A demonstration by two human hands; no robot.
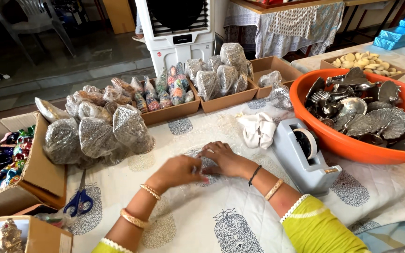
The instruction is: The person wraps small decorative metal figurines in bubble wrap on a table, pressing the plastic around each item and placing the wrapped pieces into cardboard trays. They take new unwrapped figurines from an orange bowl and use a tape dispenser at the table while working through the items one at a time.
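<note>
Both my hands rest on a small bundle in clear wrapping [208, 165] lying on the white patterned tablecloth [198, 220]. My left hand [176, 172] pinches the wrap from the left with curled fingers. My right hand [223, 158] presses down on it from the right, fingers bent over the top. What is inside the wrap is mostly hidden under my fingers. A grey tape dispenser [304, 157] stands just right of my right forearm.
Wrapped bundles [97, 136] are heaped at the left, more fill cardboard trays [176, 111] at the back. An orange tub [352, 145] holds silver metal pieces. Blue scissors [79, 201], a white cloth [258, 130], an open box [38, 173] and a white air cooler [176, 33] are nearby.
</note>
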